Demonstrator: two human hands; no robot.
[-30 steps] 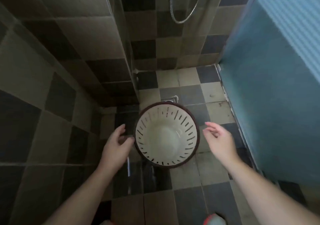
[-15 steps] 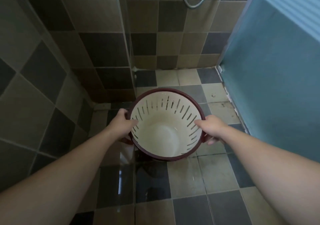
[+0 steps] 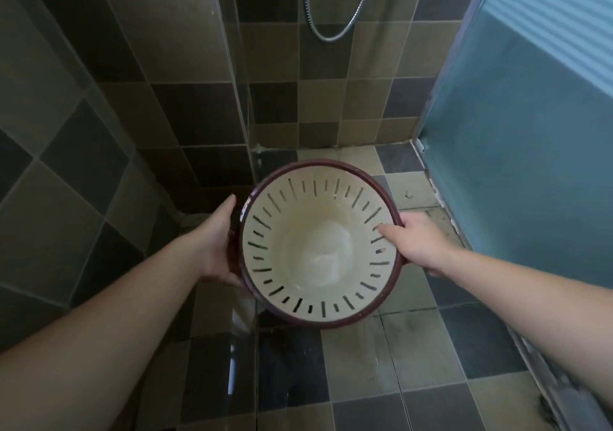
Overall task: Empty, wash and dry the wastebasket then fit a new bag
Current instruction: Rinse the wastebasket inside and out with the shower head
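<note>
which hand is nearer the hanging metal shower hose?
Right, narrowly. The right hand grips the right rim of the cream slotted wastebasket with its maroon rim, below the metal shower hose. The left hand holds the basket's left side, further off sideways.

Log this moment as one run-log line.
wastebasket: empty, no bag | left hand: holds rim's left side | right hand: grips rim's right side, thumb inside | place: tiled shower floor

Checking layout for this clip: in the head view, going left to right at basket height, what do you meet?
Tiled wall → left hand → wastebasket → right hand → blue frosted door.
</note>
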